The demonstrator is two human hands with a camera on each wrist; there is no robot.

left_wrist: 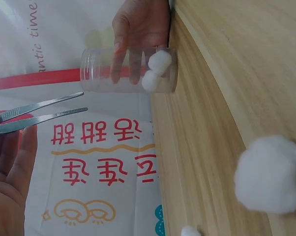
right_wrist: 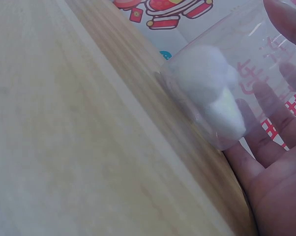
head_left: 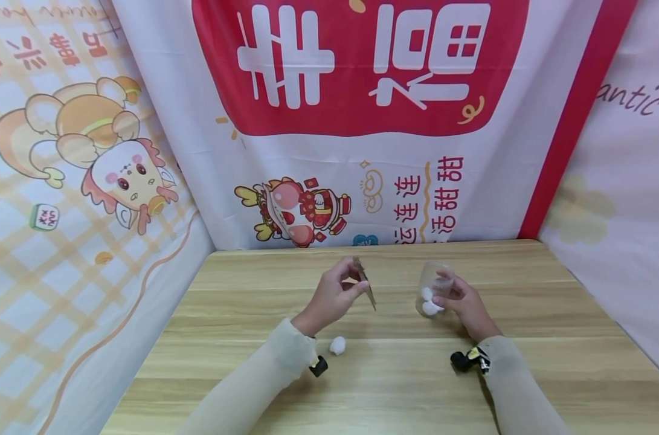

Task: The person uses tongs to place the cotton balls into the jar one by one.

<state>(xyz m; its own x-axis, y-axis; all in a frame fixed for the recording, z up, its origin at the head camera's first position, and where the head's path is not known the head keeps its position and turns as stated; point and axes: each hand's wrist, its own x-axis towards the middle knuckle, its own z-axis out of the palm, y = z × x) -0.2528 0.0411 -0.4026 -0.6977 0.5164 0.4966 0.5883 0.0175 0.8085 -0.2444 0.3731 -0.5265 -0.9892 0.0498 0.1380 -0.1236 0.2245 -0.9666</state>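
Observation:
My left hand (head_left: pixel 333 296) pinches a pair of metal tweezers (head_left: pixel 365 284) above the table, points angled down. In the left wrist view the tweezers (left_wrist: pixel 44 110) have their tips apart with nothing between them. To the right, my right hand (head_left: pixel 465 305) grips a clear plastic jar (head_left: pixel 433 275), fingers wrapped round its side. White cotton balls (left_wrist: pixel 160 61) lie in the bottom of the jar, and they also show through its wall in the right wrist view. A loose cotton ball (head_left: pixel 337 345) rests on the table near my left wrist.
The wood-grain table (head_left: pixel 394 386) reaches back to a printed cloth (head_left: pixel 362 181) hanging behind it. More printed cloth (head_left: pixel 90 241) hangs along the left side. Low in the left wrist view, another small white piece (left_wrist: pixel 191 231) is partly cut off by the frame. Each wrist carries a small black camera.

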